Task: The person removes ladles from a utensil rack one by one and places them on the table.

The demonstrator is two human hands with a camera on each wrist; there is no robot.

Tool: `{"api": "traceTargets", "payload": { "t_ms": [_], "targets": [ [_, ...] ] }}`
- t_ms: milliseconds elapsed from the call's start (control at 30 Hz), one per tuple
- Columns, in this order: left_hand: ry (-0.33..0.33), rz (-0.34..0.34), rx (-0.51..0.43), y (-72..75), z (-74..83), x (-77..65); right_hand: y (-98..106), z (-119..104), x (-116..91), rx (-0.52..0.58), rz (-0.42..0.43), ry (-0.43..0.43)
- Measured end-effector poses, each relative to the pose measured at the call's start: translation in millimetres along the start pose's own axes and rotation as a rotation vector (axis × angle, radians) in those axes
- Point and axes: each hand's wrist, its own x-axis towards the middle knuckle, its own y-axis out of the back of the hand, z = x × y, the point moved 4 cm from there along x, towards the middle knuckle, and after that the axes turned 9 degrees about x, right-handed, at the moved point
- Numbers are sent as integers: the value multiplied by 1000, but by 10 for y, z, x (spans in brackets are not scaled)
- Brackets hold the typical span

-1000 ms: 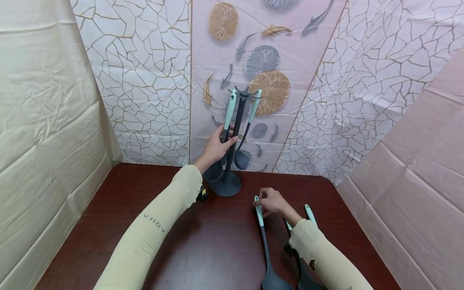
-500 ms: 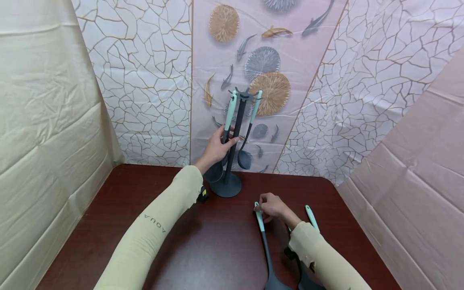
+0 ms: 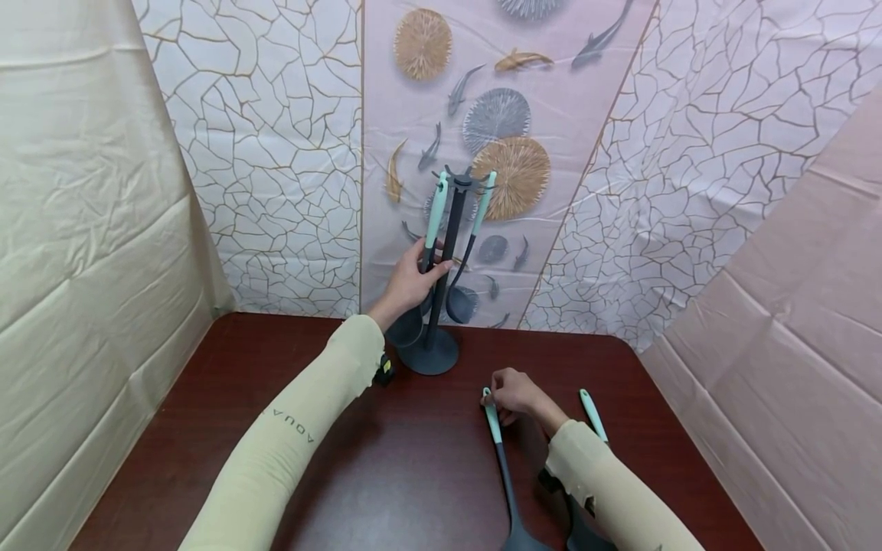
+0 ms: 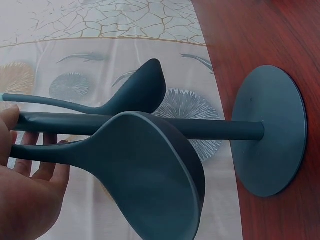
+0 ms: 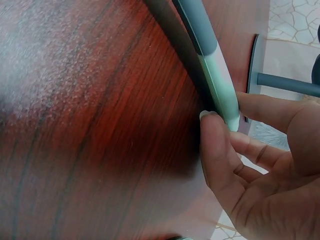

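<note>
Patterned cloth [image 3: 276, 153] is hung behind a dark red table [image 3: 413, 474], and the sides are closed off by plain drapes [image 3: 96, 191]. At the right hand [image 3: 517, 392], the thumb and bent fingers are clamped on the mint handle of a utensil [image 3: 504, 474], close to its end. By such a pinch the long shaft is left uncovered, and the handle's tip seems to be raised a little from the wood, judging by the dark shadow beside it. By the left hand [image 3: 409, 283], the post of a stand [image 3: 451, 229] is gripped, with the neck of a ladle [image 4: 150, 165] apparently enclosed as well: the thumb is laid against the post and the fingers are passed behind. Through that grip the tall stand is presumably kept from tipping.

The pinched utensil is held at the right part of the table, nearer than the stand and apart from it, with its handle directed to the far side. Below the mint it is coloured dark grey; its head is cut off by the head view's lower edge.

Farther out, a second ladle [image 3: 460, 306] is hung across the post, and another handle [image 3: 594, 415] is seen beside the right sleeve [image 3: 620, 490], by which a grey head [image 3: 584, 533] is partly covered.
</note>
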Motion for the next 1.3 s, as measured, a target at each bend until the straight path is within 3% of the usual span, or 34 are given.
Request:
{"api": "traceTargets", "payload": {
  "t_ms": [833,1067,1300],
  "targets": [
    [-6,6,-1,-2,7,-4,3,25,0,12,31,-24],
    [-4,4,-9,-1,8,-11,26,3,-18,28,-6,-60],
    [-1,4,-24,4,8,-16,68,-14,-32,-26,-39,-56]
  ]
}}
